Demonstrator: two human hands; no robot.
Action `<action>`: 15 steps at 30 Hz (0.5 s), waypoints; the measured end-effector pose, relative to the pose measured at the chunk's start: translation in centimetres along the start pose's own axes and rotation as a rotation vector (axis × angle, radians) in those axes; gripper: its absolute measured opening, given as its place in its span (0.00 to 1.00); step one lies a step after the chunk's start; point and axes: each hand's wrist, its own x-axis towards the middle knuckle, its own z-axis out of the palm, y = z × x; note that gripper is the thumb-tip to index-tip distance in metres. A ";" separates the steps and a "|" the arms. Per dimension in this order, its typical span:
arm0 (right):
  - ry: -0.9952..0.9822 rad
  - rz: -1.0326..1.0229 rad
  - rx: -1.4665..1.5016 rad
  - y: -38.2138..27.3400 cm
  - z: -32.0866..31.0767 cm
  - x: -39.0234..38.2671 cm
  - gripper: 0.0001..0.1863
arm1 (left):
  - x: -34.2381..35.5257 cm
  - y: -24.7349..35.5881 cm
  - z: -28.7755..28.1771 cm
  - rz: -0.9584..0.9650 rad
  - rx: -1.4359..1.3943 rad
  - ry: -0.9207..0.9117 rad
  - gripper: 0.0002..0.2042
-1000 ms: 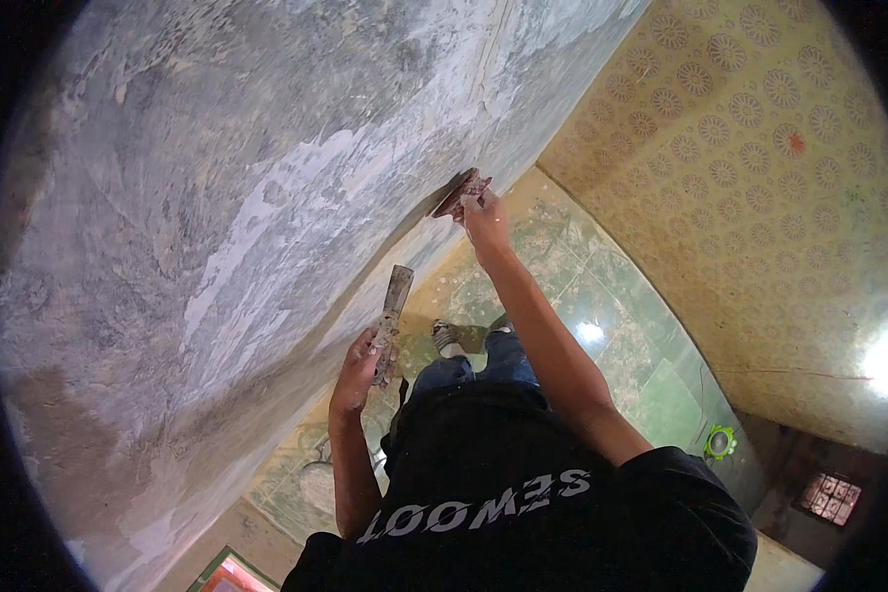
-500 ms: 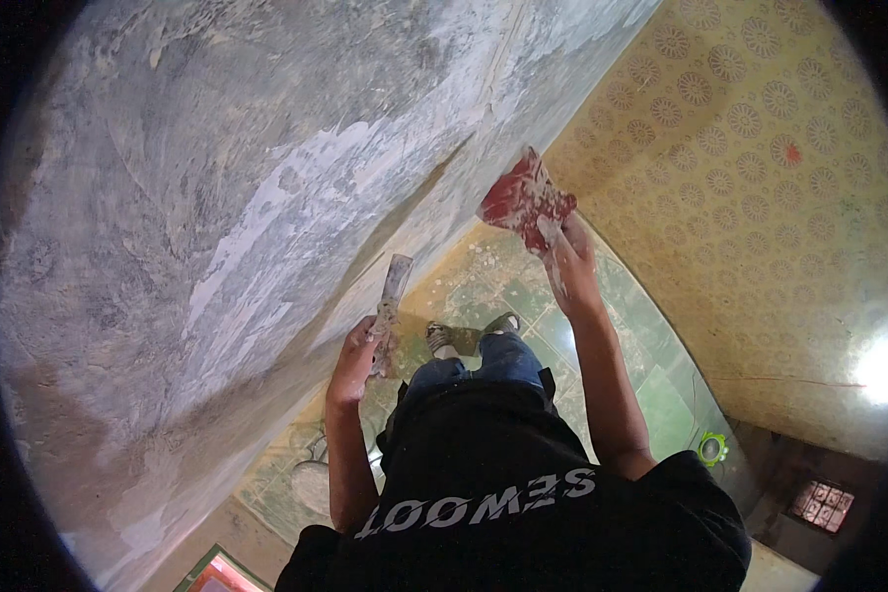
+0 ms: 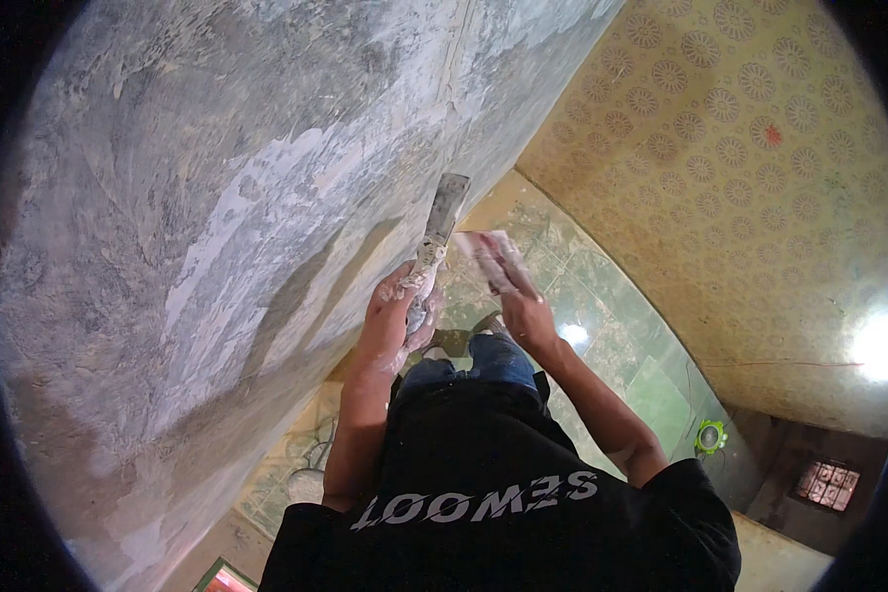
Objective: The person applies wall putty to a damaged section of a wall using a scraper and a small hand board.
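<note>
Head view: the left hand (image 3: 393, 301) grasps a putty knife (image 3: 449, 204) by its smeared handle (image 3: 427, 264); the right hand (image 3: 529, 318) has a motion-blurred red scraper (image 3: 493, 259) in its grip. Both appear before the grey wall (image 3: 217, 148)'s lower edge. Tools so near could knock if one hand strayed; a slick handle could slip.

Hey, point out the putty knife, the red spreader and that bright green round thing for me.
Putty knife (image 3: 433, 247): head view, where handle and blade meet.
Red spreader (image 3: 494, 259): head view, middle of its motion-blurred body.
Green round thing (image 3: 710, 437): head view, its greyish centre.
</note>
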 end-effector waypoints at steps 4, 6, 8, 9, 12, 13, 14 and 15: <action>0.268 0.294 0.134 3.0 -1.3 -2.3 0.19 | -0.3 0.1 1.0 0.017 0.041 0.023 0.13; 0.310 0.519 0.526 1.4 -5.2 -1.1 0.20 | -0.4 -0.8 0.6 0.027 0.061 0.004 0.12; 0.497 0.365 0.879 2.1 -6.3 -0.6 0.23 | -0.6 -0.9 0.4 0.036 0.084 -0.019 0.12; 0.520 0.280 0.971 1.4 -7.7 0.4 0.24 | -0.8 -0.8 0.3 0.020 0.135 -0.057 0.12; 0.408 0.210 0.817 0.4 -10.4 2.1 0.24 | -1.3 0.1 -0.2 -0.013 0.259 -0.107 0.13; 0.408 0.211 0.818 0.4 -10.7 2.4 0.24 | -1.4 0.5 -0.3 -0.029 0.330 -0.122 0.14; 0.331 0.238 0.705 0.4 -10.8 2.7 0.23 | -1.5 0.7 -0.3 -0.028 0.328 -0.118 0.14; 0.255 0.264 0.592 0.1 -10.8 2.8 0.22 | -1.6 0.8 -0.3 -0.018 0.402 -0.103 0.12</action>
